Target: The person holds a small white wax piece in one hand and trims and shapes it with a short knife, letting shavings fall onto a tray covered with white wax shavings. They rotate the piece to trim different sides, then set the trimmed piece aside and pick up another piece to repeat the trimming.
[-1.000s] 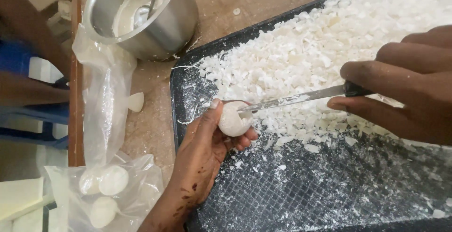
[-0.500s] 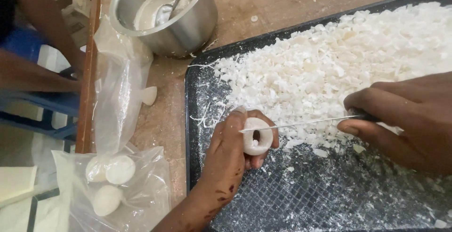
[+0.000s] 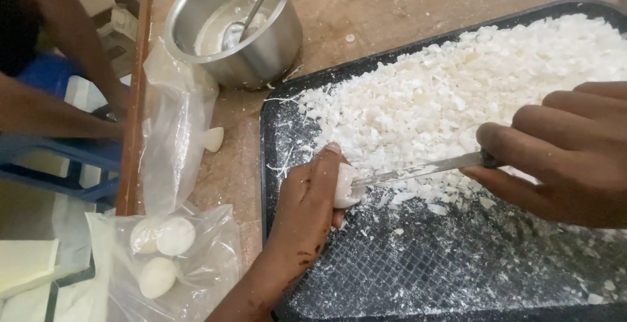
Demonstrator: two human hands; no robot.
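Brown dusty bench [image 3: 366,15] under everything, black mesh-bottomed tray [image 3: 418,276] on it. My left hand [image 3: 307,198] has its fingers closed round a small white rounded soap-like piece [image 3: 344,185], held over the tray's near-left part. My right hand [image 3: 568,159] is wrapped tight on a thin metal knife [image 3: 418,168], blade tip touching the piece. Since a second ago the piece has turned in my grip, showing a narrower edge. Counts: one heap of white shavings [image 3: 470,93], one steel pot [image 3: 232,28] with spoon, three white pieces in a clear plastic bag [image 3: 196,263], one loose beside it.
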